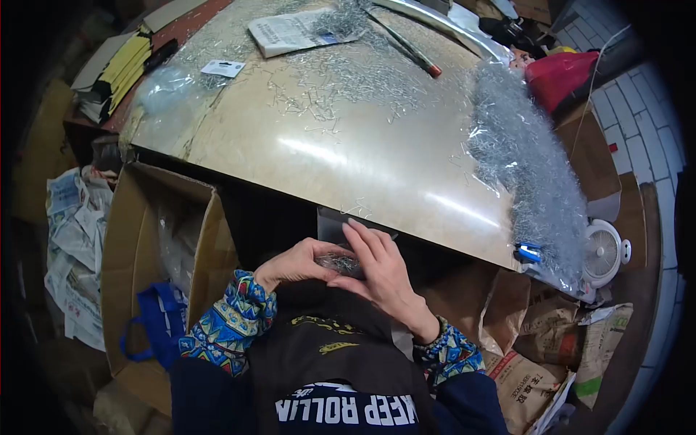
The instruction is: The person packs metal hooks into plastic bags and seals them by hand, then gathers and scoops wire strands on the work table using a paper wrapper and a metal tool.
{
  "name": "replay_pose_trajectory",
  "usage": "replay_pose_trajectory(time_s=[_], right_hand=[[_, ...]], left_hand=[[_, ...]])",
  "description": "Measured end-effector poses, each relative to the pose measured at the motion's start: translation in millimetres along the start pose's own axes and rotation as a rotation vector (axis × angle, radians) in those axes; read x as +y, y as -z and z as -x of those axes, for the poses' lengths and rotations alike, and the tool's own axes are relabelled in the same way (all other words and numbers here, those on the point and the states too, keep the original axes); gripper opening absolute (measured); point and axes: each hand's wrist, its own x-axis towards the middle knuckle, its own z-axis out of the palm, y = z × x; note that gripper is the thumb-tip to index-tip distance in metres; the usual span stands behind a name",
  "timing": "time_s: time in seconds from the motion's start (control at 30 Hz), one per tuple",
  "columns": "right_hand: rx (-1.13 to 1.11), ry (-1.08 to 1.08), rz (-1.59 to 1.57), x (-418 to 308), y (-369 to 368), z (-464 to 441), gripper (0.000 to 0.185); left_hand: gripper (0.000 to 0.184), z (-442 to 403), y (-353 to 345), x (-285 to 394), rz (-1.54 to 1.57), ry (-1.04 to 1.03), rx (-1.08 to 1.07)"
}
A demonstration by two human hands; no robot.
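Between my two hands, just off the near edge of the metal-topped table, is a bundle of thin silvery wire pieces (339, 264). My left hand (299, 263) curls round its left side, thumb and fingers closed on it. On the other side, my right hand (384, 270) presses against the bundle with its fingers held together and its thumb below. A few loose wire pieces (357, 210) lie at the table edge just above my right fingers. The palms hide part of the bundle.
A big heap of wire pieces (522, 145) covers the table's right side, and more lie scattered at the back near a folded newspaper (279, 35) and a red-tipped rod (433, 71). An open cardboard box (119, 268) stands left; a small white fan (603, 254) is at right.
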Motion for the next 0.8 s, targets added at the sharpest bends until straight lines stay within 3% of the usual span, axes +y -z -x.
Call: replay_pose_trajectory(time_s=[0.03, 0.1, 0.13, 0.17, 0.2, 0.23, 0.3, 0.4, 0.43, 0.6, 0.63, 0.7, 0.77, 0.8], right_hand=[[0.009, -0.043, 0.011, -2.8, -0.7, -3.3, 0.051], [-0.074, -0.075, 0.112, 5.3, -12.4, -0.5, 0.027], [0.06, -0.026, 0.038, 14.8, -8.6, 0.5, 0.02], [0.193, 0.024, -0.029, 20.7, 4.6, -4.8, 0.013], [0.349, -0.053, -0.023, 20.5, 25.2, -8.0, 0.003], [0.488, -0.173, -0.208, 32.6, 36.7, -2.0, 0.005], [0.667, -0.377, -0.062, 74.7, 35.2, 1.4, 0.006], [0.52, -0.322, 0.224, 92.2, 44.1, 0.3, 0.008], [0.75, -0.268, 0.079, 92.8, 50.7, 0.9, 0.012], [0.479, -0.444, 0.326, 131.9, 53.2, 26.4, 0.009], [0.681, -0.337, 0.365, 144.8, 62.1, 28.3, 0.013], [0.573, -0.676, 0.609, 147.9, 105.5, 19.6, 0.024], [0.483, -0.683, 0.778, 175.7, 116.0, 20.7, 0.028], [0.486, -0.658, 0.719, 180.2, 115.9, 14.9, 0.028]], left_hand=[[0.039, -3.1, -0.8, 1.1, -0.043, -0.014, -0.029], [0.034, -10.7, -3.4, 9.2, -0.14, -0.048, -0.098], [0.024, -11.1, -10.4, 12.5, -0.133, -0.107, -0.079], [0.024, -6.5, -15.8, 22.5, -0.117, -0.021, -0.032], [0.028, -4.3, -21.8, 29.1, -0.211, -0.117, -0.014], [0.032, -4.7, -26.4, 32.3, -0.303, -0.215, -0.003], [0.043, -15.6, -31.0, 27.0, -0.779, -0.583, -0.001], [0.053, -31.1, -29.4, 41.7, -1.438, -0.754, 0.06], [0.055, -34.6, -22.9, 41.7, -1.538, -0.757, 0.075], [0.06, -54.5, 0.9, 60.8, -1.575, -0.648, 0.105], [0.06, -57.0, 7.3, 59.9, -1.565, -0.624, 0.139], [0.059, -68.0, 20.5, 63.4, -1.526, -0.597, 0.177], [0.058, -80.4, 25.2, 68.5, -1.463, -0.593, 0.197], [0.056, -86.3, 23.7, 70.0, -1.489, -0.614, 0.218]])
